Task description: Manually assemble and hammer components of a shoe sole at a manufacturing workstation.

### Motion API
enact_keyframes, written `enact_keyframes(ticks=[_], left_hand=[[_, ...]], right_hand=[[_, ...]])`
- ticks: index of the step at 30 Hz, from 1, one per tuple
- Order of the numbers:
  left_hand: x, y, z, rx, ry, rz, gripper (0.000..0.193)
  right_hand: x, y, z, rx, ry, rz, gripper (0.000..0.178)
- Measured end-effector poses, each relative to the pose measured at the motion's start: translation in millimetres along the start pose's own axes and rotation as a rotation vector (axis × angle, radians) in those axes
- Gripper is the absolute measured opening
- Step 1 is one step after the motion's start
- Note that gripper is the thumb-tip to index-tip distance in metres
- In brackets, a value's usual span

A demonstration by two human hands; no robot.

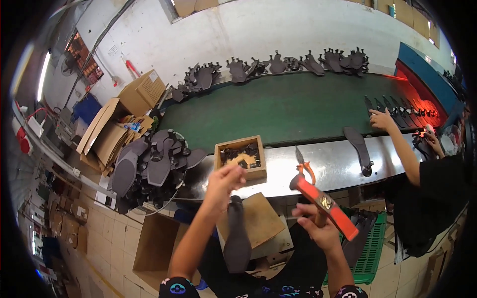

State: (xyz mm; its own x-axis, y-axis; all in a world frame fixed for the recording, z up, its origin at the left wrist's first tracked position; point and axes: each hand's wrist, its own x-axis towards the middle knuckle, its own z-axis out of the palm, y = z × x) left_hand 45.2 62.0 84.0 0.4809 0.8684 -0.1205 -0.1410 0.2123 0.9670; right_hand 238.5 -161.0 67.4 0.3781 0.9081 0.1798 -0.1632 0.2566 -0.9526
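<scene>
Two hands are raised before a metal bench edge (328, 166). A red-handled hammer (323, 201) is gripped in the closed right hand (318, 226), its head pointing up and left, near orange-handled pliers (304, 166) lying on the bench. The left hand (223, 181) is pinched shut just beside a small wooden box (256, 171) of dark bits; what is held cannot be told. A dark insole (237, 238) is set upright below the left hand.
</scene>
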Motion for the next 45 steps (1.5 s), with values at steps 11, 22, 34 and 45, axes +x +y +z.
enact_keyframes(ticks=[11,22,34,45], left_hand=[[-158.2,-18.3,38.1,-0.694,-0.118,-0.096,0.011],[-88.9,-70.5,-32.9,0.984,0.476,0.623,0.054],[-90.8,-102.6,-45.6,0.755,0.273,0.479,0.027],[-96.3,-109.5,-51.0,0.723,0.187,0.436,0.030]], right_hand=[[2.2,-15.6,86.4,0.117,-0.186,0.030,0.026],[15.7,25.8,95.7,-0.333,-0.152,0.014,0.017],[64.6,58.5,107.5,-0.350,-0.378,0.270,0.023],[59.8,55.2,103.7,-0.691,-0.566,-0.304,0.025]])
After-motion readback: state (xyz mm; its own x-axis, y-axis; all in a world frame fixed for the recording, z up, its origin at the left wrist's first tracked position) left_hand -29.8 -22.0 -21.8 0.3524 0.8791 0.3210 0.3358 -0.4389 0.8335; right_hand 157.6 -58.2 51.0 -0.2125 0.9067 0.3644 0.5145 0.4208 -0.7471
